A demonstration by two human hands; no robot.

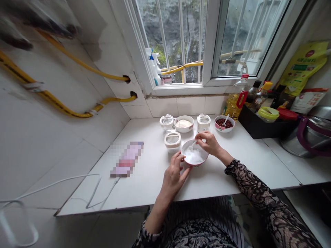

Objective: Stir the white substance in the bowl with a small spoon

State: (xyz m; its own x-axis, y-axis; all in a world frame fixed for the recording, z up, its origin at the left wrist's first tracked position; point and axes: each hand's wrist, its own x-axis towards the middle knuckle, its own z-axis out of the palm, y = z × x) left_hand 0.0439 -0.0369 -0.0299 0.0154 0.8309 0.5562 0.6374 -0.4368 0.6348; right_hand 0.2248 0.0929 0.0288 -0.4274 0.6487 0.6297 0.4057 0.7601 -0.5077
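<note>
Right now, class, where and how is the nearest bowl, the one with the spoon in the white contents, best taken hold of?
Probably by the left rim and outer wall of the bowl, coming from the near left with the left hand. The round wall gives a curve to cup there, while the right hand, holding the spoon, is at the far right.

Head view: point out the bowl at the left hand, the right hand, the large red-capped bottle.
Bowl (198, 164), head view: near outer wall.
Right hand (210, 144), head view: back of hand.
Large red-capped bottle (233, 102), head view: body.
</note>
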